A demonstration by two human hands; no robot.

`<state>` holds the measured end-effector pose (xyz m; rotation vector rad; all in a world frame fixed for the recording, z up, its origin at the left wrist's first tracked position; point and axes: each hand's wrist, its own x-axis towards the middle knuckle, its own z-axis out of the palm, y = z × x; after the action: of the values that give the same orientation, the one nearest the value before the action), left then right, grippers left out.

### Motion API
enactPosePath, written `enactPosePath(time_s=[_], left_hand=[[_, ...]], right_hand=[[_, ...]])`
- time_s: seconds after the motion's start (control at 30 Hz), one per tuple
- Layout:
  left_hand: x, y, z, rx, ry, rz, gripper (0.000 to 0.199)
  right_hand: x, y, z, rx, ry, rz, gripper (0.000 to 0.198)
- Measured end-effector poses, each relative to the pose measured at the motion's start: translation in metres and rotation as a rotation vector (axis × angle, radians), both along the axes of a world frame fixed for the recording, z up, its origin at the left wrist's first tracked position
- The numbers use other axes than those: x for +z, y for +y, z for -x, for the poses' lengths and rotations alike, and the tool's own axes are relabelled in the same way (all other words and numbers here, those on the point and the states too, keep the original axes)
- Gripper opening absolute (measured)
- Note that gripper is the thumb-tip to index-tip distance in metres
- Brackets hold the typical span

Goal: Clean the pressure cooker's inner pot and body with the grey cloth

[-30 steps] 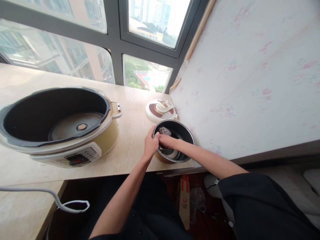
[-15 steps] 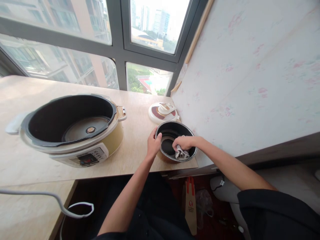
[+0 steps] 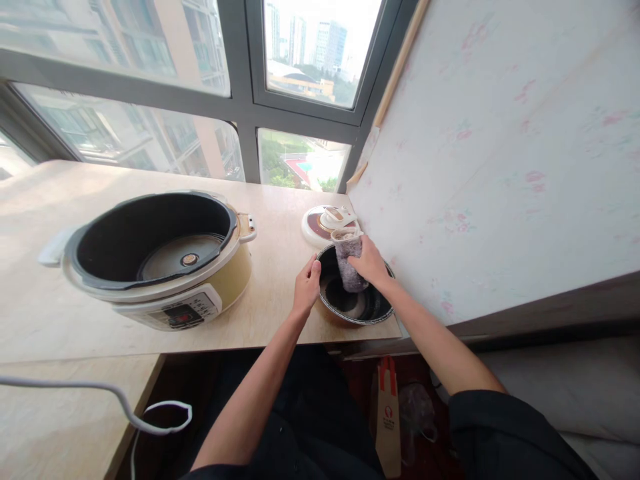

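A dark round inner pot (image 3: 377,308) stands at the right end of the wooden ledge, tilted slightly. My left hand (image 3: 307,283) grips its left rim, thumb over the edge. In my right hand (image 3: 370,260) is a grey-brown cloth (image 3: 350,263), pinched at its right side and held at the far rim, its lower end hanging into the pot. Just behind sits a white and brown lid (image 3: 320,223) with a handle. The large electric pressure cooker (image 3: 235,277) stands uncovered to the left, a metal plate and round centre knob at its bottom.
The wooden ledge (image 3: 277,267) runs below the window (image 3: 305,87). A floral-papered wall (image 3: 500,167) closes off the right side. A grey cable (image 3: 90,385) loops at lower left. On the floor stand a paper bag (image 3: 387,420) and a clear plastic bag (image 3: 417,413).
My right hand has lifted from inside the pot to its far rim, and the bunched cloth now hangs longer and unfolded. My left hand stays on the rim. The view has shifted slightly.
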<state>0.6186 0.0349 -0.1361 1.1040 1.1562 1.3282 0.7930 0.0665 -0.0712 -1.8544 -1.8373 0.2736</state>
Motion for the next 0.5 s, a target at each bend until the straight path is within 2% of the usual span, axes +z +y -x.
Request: enactPosePath(time_s=[0.13, 0.3, 0.4, 0.5], left_hand=[[-0.001, -0.002, -0.002, 0.011, -0.041, -0.044, 0.042], [0.002, -0.007, -0.004, 0.026, -0.026, -0.114, 0.043], [0.003, -0.006, -0.004, 0.026, 0.010, -0.117, 0.041], [0.003, -0.004, -0.004, 0.033, 0.038, -0.115, 0.038]], right_hand=[[-0.013, -0.006, 0.043, 0.156, -0.039, 0.026, 0.043], [-0.011, -0.022, 0.049, 0.333, -0.027, 0.102, 0.032], [-0.009, -0.023, 0.045, 0.333, -0.078, 0.083, 0.034], [-0.005, -0.016, 0.038, 0.260, -0.193, 0.002, 0.039]])
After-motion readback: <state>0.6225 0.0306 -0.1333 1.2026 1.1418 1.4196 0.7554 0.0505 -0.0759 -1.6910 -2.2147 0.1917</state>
